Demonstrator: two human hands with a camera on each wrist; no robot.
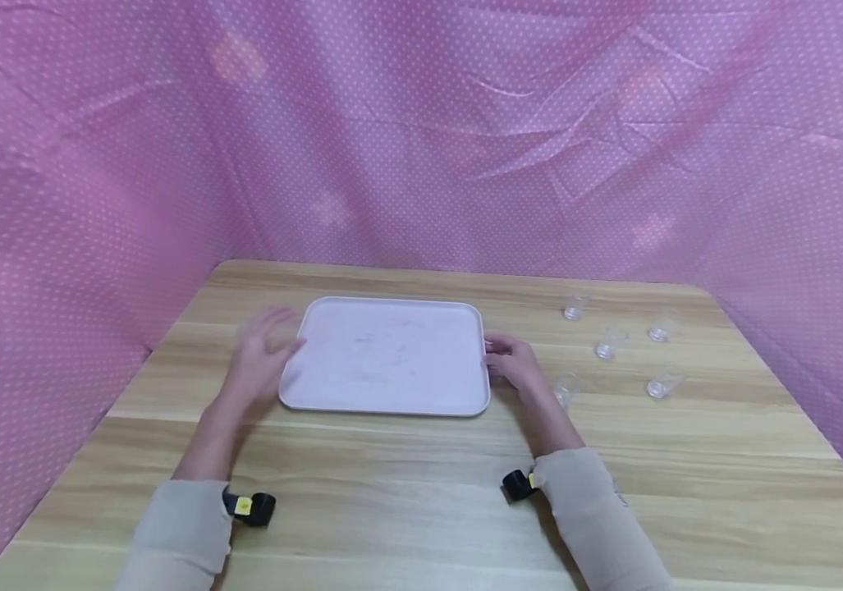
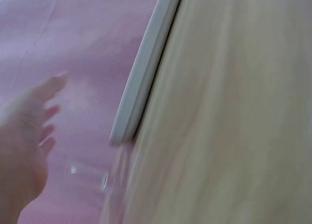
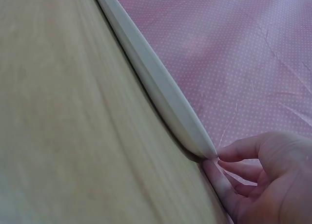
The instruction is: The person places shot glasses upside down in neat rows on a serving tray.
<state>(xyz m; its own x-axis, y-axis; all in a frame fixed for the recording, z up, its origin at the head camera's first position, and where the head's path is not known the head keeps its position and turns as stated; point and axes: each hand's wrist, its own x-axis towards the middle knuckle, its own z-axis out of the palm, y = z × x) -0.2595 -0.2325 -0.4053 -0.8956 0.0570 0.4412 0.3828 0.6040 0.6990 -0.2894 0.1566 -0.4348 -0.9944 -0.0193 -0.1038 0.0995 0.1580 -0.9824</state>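
My left hand (image 1: 260, 363) is blurred, fingers spread just beside the left edge of the white tray (image 1: 391, 361), which lies between my 2 hands, my right hand's (image 1: 513, 361) fingertips at its right edge, whether pinching I cannot tell.

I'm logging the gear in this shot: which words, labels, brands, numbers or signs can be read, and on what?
No text can be read.
Yellow label on the black left-wrist device: dark mark, too small to read.
Yellow patch by the black right-wrist device: too small to read.
White tray: faint grey smudges, no lettering visible.
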